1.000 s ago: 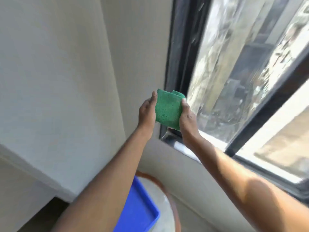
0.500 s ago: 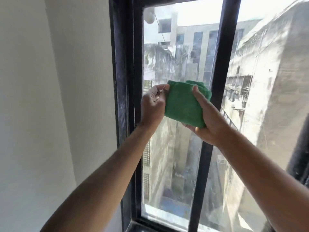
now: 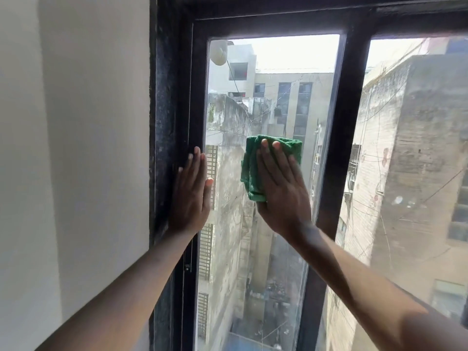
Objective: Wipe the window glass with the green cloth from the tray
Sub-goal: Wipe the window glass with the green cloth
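Note:
The folded green cloth (image 3: 253, 171) lies flat against the left pane of window glass (image 3: 276, 97), about mid-height. My right hand (image 3: 281, 188) presses on it with spread fingers and covers most of it; the cloth's top and left edges show around the fingers. My left hand (image 3: 192, 196) rests flat and empty on the black left window frame (image 3: 174, 97), its thumb over the edge of the glass. The tray is out of sight.
A black vertical bar (image 3: 339, 148) splits the window into a left pane and a right pane (image 3: 417, 160). A plain white wall (image 3: 76, 148) fills the left side. Grey buildings show through the glass.
My view rose from the blue tray to the window. Both hands held the cloth in the air; now my left hand has let go and rests on the frame, and my right presses the cloth on the glass.

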Demonstrator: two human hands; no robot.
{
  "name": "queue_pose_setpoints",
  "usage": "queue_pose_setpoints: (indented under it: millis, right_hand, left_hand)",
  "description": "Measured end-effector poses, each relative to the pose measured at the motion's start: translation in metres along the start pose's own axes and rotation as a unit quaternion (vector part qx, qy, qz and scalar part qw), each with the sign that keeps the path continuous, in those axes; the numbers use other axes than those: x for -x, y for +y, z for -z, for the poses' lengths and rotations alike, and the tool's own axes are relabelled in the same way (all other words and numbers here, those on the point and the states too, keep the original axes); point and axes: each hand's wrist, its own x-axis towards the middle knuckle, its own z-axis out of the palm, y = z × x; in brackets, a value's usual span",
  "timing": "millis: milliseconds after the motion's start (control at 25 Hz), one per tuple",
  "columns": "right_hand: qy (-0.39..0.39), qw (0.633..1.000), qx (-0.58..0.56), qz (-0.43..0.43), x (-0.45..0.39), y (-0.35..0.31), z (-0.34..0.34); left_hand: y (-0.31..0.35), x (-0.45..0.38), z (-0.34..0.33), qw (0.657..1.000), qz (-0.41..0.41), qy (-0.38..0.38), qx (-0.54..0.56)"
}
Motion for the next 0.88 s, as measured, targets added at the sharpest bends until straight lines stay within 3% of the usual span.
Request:
queue_pose_setpoints:
  millis: [80, 160, 240, 280, 400, 440, 520, 600, 640, 720, 760, 800, 880]
  right_hand:
    - [-0.033, 0.998, 0.019, 0.058, 0.036, -0.011, -0.023]
    - [-0.116, 0.978, 0.046, 0.170, 0.085, -0.027, -0.029]
    - [-0.110, 0.969, 0.050, 0.214, 0.084, -0.028, -0.024]
    - [-0.077, 0.979, 0.039, 0.183, 0.066, -0.024, -0.024]
    - [-0.016, 0.999, 0.006, -0.041, 0.011, -0.022, -0.020]
    - [-0.023, 0.999, 0.020, -0.041, 0.014, -0.031, -0.020]
    - [-0.107, 0.988, 0.065, 0.093, 0.051, -0.050, -0.017]
    - [-0.103, 0.977, 0.073, 0.172, 0.043, -0.026, -0.007]
    - [-0.068, 0.987, 0.066, 0.133, 0.019, -0.011, -0.005]
    - [-0.006, 0.999, 0.028, -0.040, -0.022, -0.002, 0.000]
    - [-0.003, 0.997, 0.041, -0.061, -0.018, -0.007, -0.002]
    - [-0.033, 0.997, 0.066, -0.013, 0.006, -0.016, -0.005]
    - [-0.165, 0.961, 0.094, 0.199, 0.078, -0.019, 0.002]
  left_hand:
    - [-0.009, 0.001, -0.008, 0.999, -0.024, 0.019, -0.023]
    - [-0.014, 0.004, -0.011, 0.998, -0.043, 0.032, -0.045]
    - [-0.012, 0.006, -0.012, 0.996, -0.058, 0.043, -0.052]
    - [-0.013, 0.006, -0.012, 0.996, -0.059, 0.045, -0.058]
    - [-0.013, 0.009, -0.014, 0.995, -0.058, 0.046, -0.064]
    - [-0.012, 0.008, -0.014, 0.995, -0.057, 0.045, -0.068]
    - [-0.014, 0.007, -0.012, 0.995, -0.057, 0.039, -0.072]
    - [-0.014, 0.008, -0.012, 0.994, -0.054, 0.045, -0.081]
    - [-0.013, 0.008, -0.012, 0.994, -0.051, 0.045, -0.082]
    - [-0.011, 0.007, -0.011, 0.995, -0.051, 0.044, -0.073]
    - [-0.010, 0.008, -0.011, 0.995, -0.051, 0.045, -0.072]
    - [-0.010, 0.008, -0.011, 0.995, -0.052, 0.044, -0.073]
    - [-0.010, 0.008, -0.010, 0.995, -0.052, 0.040, -0.079]
